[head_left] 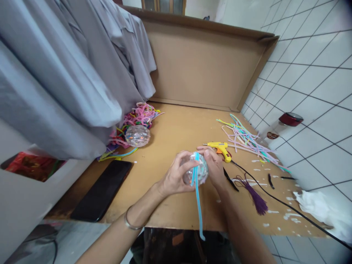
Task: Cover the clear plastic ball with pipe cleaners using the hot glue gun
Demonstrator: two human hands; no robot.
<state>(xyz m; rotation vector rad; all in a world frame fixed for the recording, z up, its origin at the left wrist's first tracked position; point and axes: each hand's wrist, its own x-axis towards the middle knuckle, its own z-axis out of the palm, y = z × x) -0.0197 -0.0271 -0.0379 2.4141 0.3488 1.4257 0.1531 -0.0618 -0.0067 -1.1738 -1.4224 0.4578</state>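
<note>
Between both palms I hold a clear faceted ball (188, 177), partly wrapped in pipe cleaners. My left hand (176, 174) cups its left side, with the thumb pressing a light blue pipe cleaner (198, 205) on the ball's front. That strip's loose end hangs down past the table's front edge. Fingers of my right hand (214, 167) curve around the right side and top of the ball. Just beyond the right hand lies a yellow glue gun (218, 146), its nozzle pointing left.
Another clear ball (138, 136) sits by a heap of coloured pipe cleaners (141, 117) at left. A black phone (102, 190) lies near the front edge. At right are loose pipe cleaners (242, 137), a jar (283, 126), purple cord (255, 198), tissue (316, 207) and the gun's cable (272, 196).
</note>
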